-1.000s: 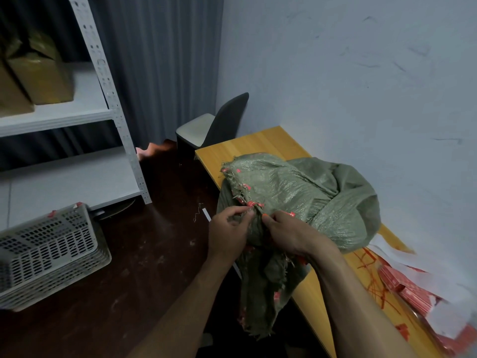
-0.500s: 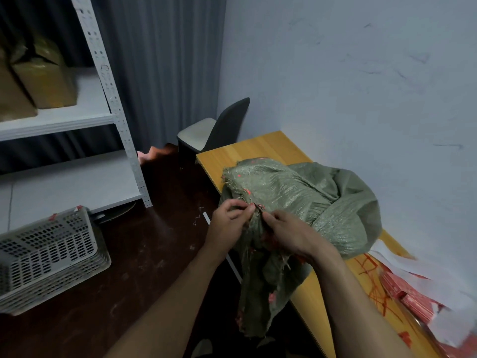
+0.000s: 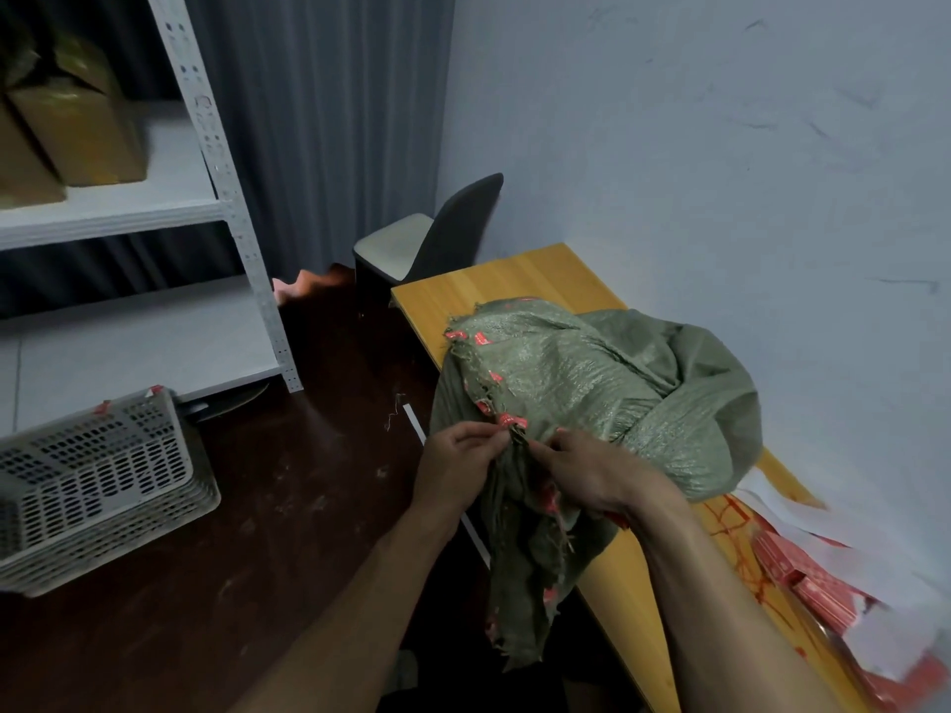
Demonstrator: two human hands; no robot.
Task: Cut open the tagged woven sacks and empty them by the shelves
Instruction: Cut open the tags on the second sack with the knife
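Left hand pinching the frayed, red-tagged edge of the green woven sack; right hand gripping the same edge just beside it. Sack lies on the wooden counter, one end hanging over its near-left edge.

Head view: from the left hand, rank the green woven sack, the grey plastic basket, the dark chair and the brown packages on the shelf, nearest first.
1. Green woven sack: in the left hand's grip, on the table edge.
2. Dark chair: beyond the table's far end.
3. Grey plastic basket: on the floor, far left.
4. Brown packages: upper shelf, top left.
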